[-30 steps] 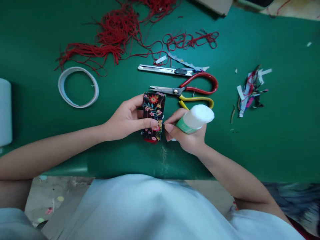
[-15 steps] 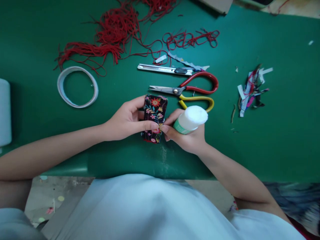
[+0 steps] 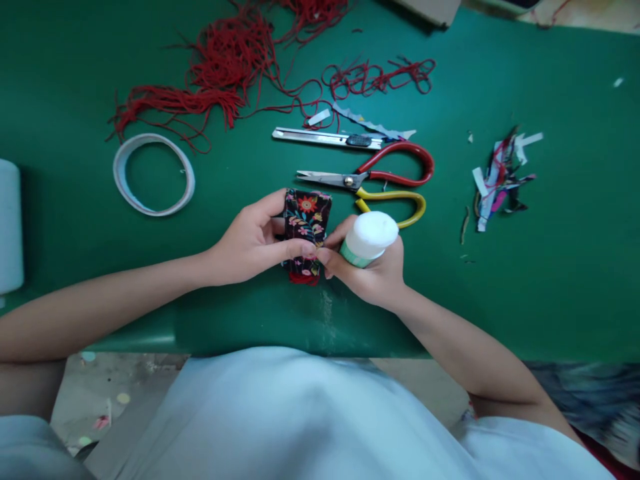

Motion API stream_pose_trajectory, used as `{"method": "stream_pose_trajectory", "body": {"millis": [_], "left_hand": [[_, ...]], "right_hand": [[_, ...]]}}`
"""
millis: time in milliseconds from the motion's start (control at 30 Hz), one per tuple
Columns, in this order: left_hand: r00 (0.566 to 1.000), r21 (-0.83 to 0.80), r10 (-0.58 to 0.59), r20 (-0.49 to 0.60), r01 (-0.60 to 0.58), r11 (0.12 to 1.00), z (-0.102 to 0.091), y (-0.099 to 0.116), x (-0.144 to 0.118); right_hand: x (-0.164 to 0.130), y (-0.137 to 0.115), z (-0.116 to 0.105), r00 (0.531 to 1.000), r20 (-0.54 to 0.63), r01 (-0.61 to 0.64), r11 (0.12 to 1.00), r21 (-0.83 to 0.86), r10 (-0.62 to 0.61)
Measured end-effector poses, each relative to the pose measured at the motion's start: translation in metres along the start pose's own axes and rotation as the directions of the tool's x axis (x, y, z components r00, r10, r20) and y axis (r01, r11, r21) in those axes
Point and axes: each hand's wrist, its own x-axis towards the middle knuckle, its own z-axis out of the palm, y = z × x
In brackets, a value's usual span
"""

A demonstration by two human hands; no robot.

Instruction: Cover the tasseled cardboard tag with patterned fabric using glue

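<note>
A small flat black piece with a floral fabric print is gripped in my left hand, its thumb across the front and the fingers behind. Red material shows at the piece's lower end. My right hand is wrapped around a white bottle with a green label, which looks like a glue bottle. That hand's thumb and forefinger also meet the right edge of the floral piece, close to my left thumb. Just beyond lie scissors with one red and one yellow handle, and a box cutter.
Red cords lie tangled at the back left of the green table. A white ring-shaped roll lies to the left, near a white cylinder at the edge. Scraps are heaped on the right.
Both hands, the floral piece and the bottle have shifted slightly left. More of the red material shows at the piece's lower end. The grips look the same.
</note>
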Motion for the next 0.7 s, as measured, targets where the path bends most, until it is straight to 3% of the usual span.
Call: {"method": "stream_pose_trajectory", "body": {"millis": [167, 367, 600, 700], "left_hand": [[0.998, -0.083, 0.004, -0.056, -0.009, 0.997, -0.0020, -0.0057, 0.0020], [0.988, -0.034, 0.026, -0.154, -0.031, 0.999, -0.0001, -0.0072, 0.0009], [0.989, -0.153, 0.016, -0.145, -0.038, 0.988, 0.0007, -0.0071, -0.0002], [0.993, -0.213, -0.034, -0.109, 0.010, 0.977, -0.0004, -0.0026, -0.0012]], "right_hand": [[0.0005, 0.0011, -0.0004, 1.000, 0.009, -0.012, 1.000, 0.000, 0.012], [-0.0016, -0.0020, 0.0003, 1.000, 0.011, -0.025, 0.996, -0.087, 0.026], [-0.0012, -0.0048, 0.0030, 1.000, -0.007, 0.016, 0.990, -0.143, -0.017], [-0.0020, -0.0043, 0.0033, 0.999, -0.032, 0.006, 0.989, -0.149, -0.011]]}}
